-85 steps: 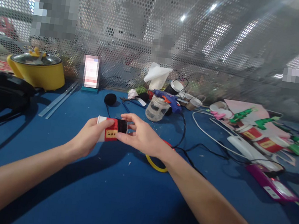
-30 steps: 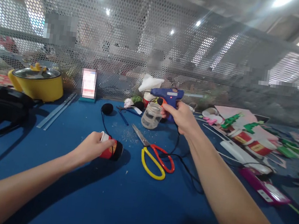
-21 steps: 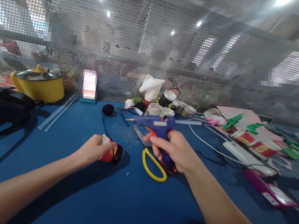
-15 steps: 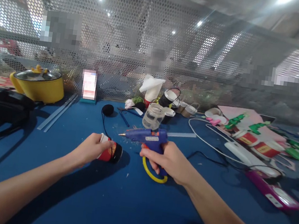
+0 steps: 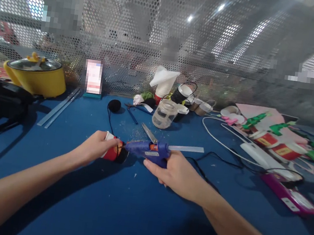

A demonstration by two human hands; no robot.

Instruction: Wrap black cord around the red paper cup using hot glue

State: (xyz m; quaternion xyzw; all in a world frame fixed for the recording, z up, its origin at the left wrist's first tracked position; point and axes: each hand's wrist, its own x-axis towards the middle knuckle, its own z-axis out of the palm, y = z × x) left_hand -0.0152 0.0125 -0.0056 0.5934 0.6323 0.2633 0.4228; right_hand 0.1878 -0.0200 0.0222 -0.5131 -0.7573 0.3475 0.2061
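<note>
My left hand point(image 5: 99, 145) is wrapped round a red paper cup point(image 5: 109, 153) that lies on its side, its right end covered in black yarn. A strand runs from the cup up to a black ball of yarn point(image 5: 114, 106) on the table. In my right hand point(image 5: 174, 172) is a blue hot glue gun point(image 5: 148, 149), with a clear glue stick point(image 5: 189, 149) poking out of its back. The gun's nozzle points left and meets the cup near the yarn's edge; whether it touches I cannot tell. Scissors point(image 5: 149, 133) lie just behind the gun.
A clear plastic jar point(image 5: 164, 114) stands behind the gun, near several yarn-wrapped cups point(image 5: 181, 94). At left are a yellow pot point(image 5: 36, 78), loose glue sticks point(image 5: 56, 110) and a phone point(image 5: 93, 76). Cables and a purple power strip point(image 5: 288, 194) lie at right.
My right hand has brought the glue gun left and turned it, so its nozzle is now at the cup. The scissors have come into sight. The left hand keeps its hold.
</note>
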